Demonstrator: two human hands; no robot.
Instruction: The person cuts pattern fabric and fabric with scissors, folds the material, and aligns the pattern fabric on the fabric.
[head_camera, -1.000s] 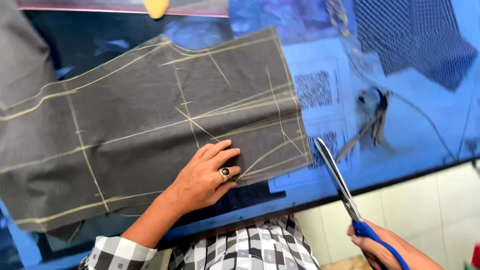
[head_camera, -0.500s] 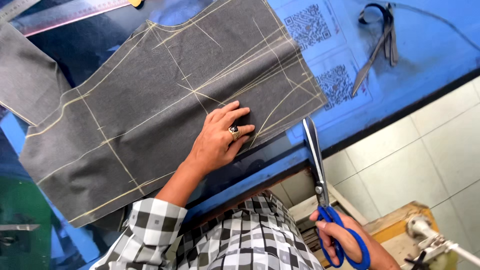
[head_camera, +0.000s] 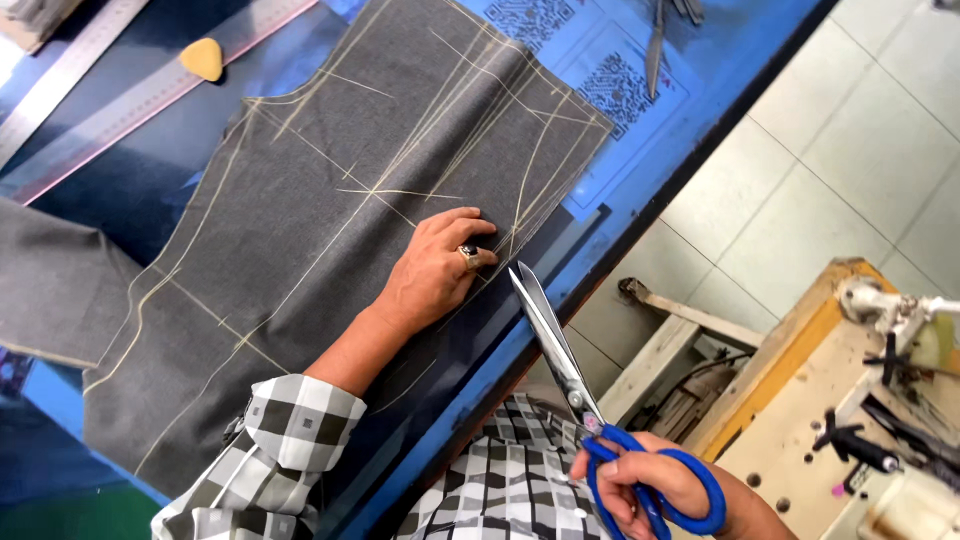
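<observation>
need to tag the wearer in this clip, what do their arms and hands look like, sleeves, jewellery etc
Both hands are bare, no gloves. The left hand wears a ring with a dark stone on one finger. The left arm has a checked sleeve in grey, white and black, rolled up to about the elbow. The right hand shows no ring that can be made out, and its sleeve is out of view.

Metal ruler (head_camera: 140, 95), yellow tailor's chalk (head_camera: 203, 58), wooden workbench (head_camera: 800, 400)

bright, even daylight; soft glare on the blue desk (head_camera: 690, 110), faint shadows, slight blur toward the edges.
</observation>
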